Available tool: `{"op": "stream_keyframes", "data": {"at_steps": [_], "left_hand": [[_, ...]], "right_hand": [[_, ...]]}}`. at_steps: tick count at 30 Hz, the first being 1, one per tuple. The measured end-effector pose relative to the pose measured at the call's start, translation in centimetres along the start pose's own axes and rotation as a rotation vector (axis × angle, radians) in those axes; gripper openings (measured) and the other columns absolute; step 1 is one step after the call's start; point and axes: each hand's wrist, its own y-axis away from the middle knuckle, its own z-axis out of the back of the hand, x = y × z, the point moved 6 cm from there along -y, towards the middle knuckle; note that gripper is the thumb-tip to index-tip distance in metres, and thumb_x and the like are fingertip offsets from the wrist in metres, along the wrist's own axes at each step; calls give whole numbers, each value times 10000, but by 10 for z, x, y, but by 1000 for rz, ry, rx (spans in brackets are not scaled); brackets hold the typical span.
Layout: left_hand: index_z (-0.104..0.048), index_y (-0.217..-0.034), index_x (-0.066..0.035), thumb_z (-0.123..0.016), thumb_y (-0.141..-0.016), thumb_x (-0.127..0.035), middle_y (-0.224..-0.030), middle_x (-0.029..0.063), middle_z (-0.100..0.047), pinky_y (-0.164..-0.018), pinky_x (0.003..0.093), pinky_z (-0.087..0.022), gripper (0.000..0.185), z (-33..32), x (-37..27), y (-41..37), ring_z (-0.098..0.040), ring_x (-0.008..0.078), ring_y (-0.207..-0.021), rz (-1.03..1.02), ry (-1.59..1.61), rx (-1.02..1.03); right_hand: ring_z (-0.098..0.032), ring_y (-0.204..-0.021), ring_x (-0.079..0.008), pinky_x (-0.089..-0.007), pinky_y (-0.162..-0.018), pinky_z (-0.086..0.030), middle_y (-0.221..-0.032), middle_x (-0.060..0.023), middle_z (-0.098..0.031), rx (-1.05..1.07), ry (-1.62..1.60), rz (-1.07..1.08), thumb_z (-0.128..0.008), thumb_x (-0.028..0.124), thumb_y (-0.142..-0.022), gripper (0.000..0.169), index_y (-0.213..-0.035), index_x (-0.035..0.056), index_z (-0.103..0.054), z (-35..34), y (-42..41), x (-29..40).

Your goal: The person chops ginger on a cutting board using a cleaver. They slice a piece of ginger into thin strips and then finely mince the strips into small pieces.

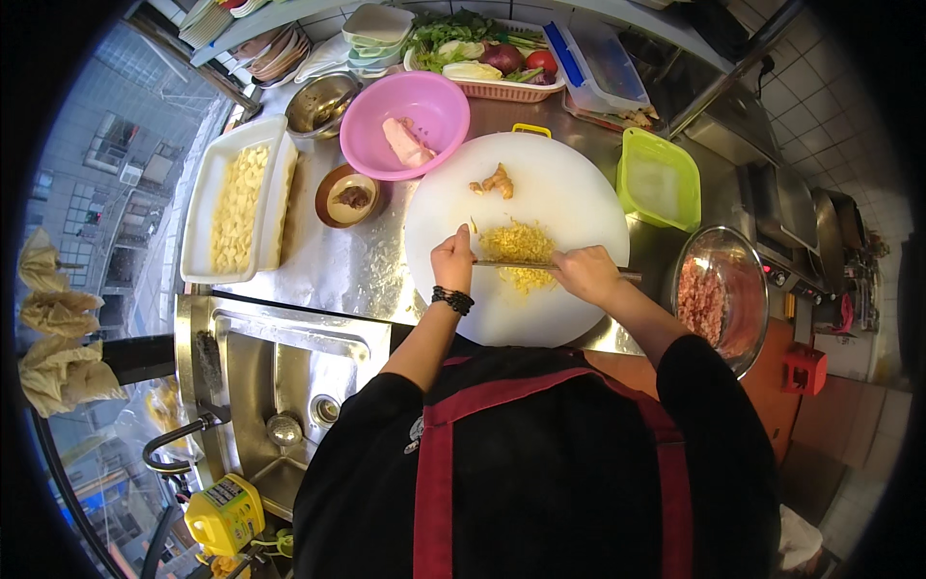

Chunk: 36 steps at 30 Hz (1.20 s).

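Observation:
A round white cutting board [506,318] lies in front of me. A knife [515,264], seen nearly along its spine, crosses a pile of finely chopped yellow ginger [517,240]. My right hand [589,275] grips it at the handle side, and the handle end sticks out to the right of that hand. My left hand [453,259], thumb up, holds the blade's far end at the left. Chopped bits show on both sides of the blade; its cutting edge is hidden. Farther up the board lie unchopped ginger pieces [499,181].
Beyond the board stand a pink bowl [448,94] holding raw meat and a vegetable basket [499,90]. At right are a green container [662,213] and a bowl of minced meat [749,304]. Leftward are a small brown bowl [322,199], a white tub [199,210] and a sink [249,376].

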Motion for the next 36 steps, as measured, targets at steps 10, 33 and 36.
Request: {"op": "stream_keyframes", "data": {"at_steps": [10, 33, 36], "left_hand": [[-514, -525, -18, -561, -847, -337, -480, 34, -470, -528, 246, -367, 455, 5, 3, 10, -434, 111, -468, 56, 9, 23], [-474, -509, -23, -500, -888, -338, -491, 35, -452, -523, 258, -370, 494, -17, -8, -26, -425, 113, -490, -63, 76, -4], [-471, -505, -30, -511, -885, -317, -489, 29, -438, -523, 257, -368, 478, -16, -8, -7, -423, 112, -493, 6, 199, -12]], "right_hand": [[-605, -657, -313, -421, -612, -471, -680, -143, -614, 19, -49, 0, -524, 211, -800, 181, -826, 41, -580, 5, 11, 4], [-613, -639, -289, -394, -578, -477, -650, -121, -608, -47, 74, 39, -522, 152, -767, 107, -779, 66, -584, -3, -30, -34], [-613, -640, -287, -403, -582, -476, -650, -116, -608, 15, 80, 55, -524, 159, -768, 115, -785, 62, -585, 19, -17, -30]]}}
